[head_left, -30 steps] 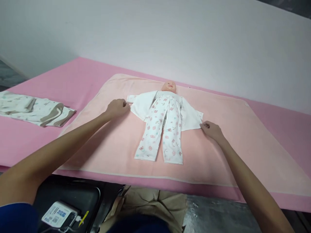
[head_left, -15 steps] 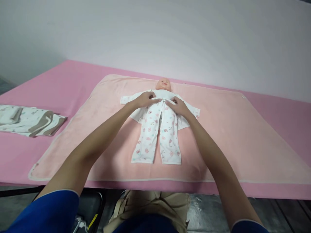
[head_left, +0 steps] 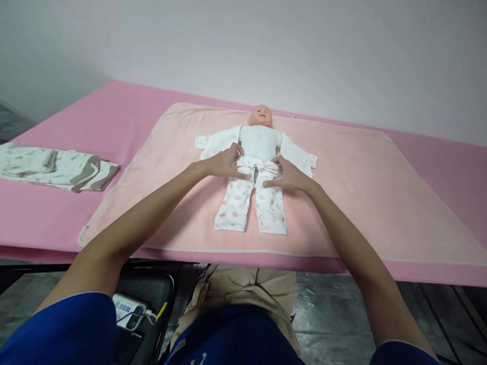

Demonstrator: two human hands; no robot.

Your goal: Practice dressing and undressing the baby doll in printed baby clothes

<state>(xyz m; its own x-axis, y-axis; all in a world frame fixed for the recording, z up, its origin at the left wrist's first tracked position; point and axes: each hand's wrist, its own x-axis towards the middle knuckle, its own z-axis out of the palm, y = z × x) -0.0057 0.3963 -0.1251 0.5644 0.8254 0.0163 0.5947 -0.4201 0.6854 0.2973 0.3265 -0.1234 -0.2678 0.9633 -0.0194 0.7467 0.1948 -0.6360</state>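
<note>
A doll (head_left: 261,115) lies on its back on a light pink blanket (head_left: 353,203), head towards the wall. Its torso (head_left: 258,141) is white, and white sleeves (head_left: 222,139) spread to both sides. White trousers (head_left: 236,203) with a small coloured print cover its lower half, the waistband gathered across the waist. My left hand (head_left: 227,162) rests at the left side of the waistband, thumb stretched over the trousers and apart from the bent fingers. My right hand (head_left: 288,175) lies at the other side, thumb and fingers spread. Some fingertips are hidden at the doll's sides.
A folded white cloth (head_left: 57,167) with brown edging lies on the pink table cover (head_left: 34,223) at the left. Below the table edge is a black chair (head_left: 152,294) holding a white box and a small device with a cable. A pale wall (head_left: 266,50) stands behind.
The trousers' waistband has come down from the doll's chest to its waist, baring more white torso. Both hands moved down with it, and their thumbs are now farther apart. The view has shifted slightly.
</note>
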